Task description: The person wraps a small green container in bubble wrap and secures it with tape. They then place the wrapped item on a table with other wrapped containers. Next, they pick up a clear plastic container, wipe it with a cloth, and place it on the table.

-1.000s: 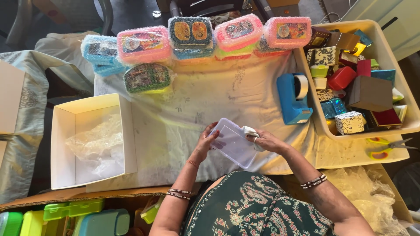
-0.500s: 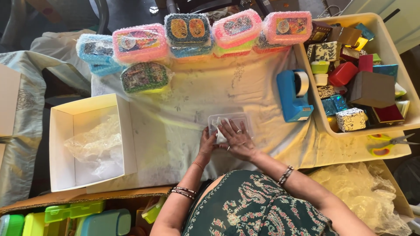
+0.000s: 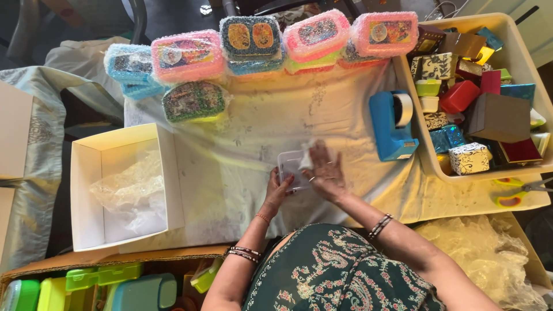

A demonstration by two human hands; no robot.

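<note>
Gripping: my left hand [image 3: 277,190] is pinching the near left edge of a small clear plastic box [image 3: 292,168], bracing it on the table so it is not sliding. My right hand [image 3: 326,170] is lying flat and open-fingered on the box's right side, pressing a crumpled white tissue [image 3: 306,156] against it; nothing is being closed in that palm.

Location: the box is sitting on a pale, wrinkled cloth [image 3: 242,132] covering the table, just in front of me, near the centre.

Items nearby:
- Blue tape dispenser [image 3: 391,124], hard plastic, with a white roll, standing just right of my right hand, within reach.
- Open white cardboard carton [image 3: 167,173] to the left, holding crinkled clear bubble wrap [image 3: 124,187].
- Row of rounded rectangular lunch boxes [image 3: 253,40] along the far edge, pink and blue, each sheathed in bubble wrap; one green box [image 3: 193,101] lying nearer, apart from the row.
- Cream plastic bin [image 3: 423,144] at right, packed with small gift boxes, patterned, red, brown, teal.
- Scissors with yellow handles [image 3: 518,190] lying just beside the bin's near edge.
</note>
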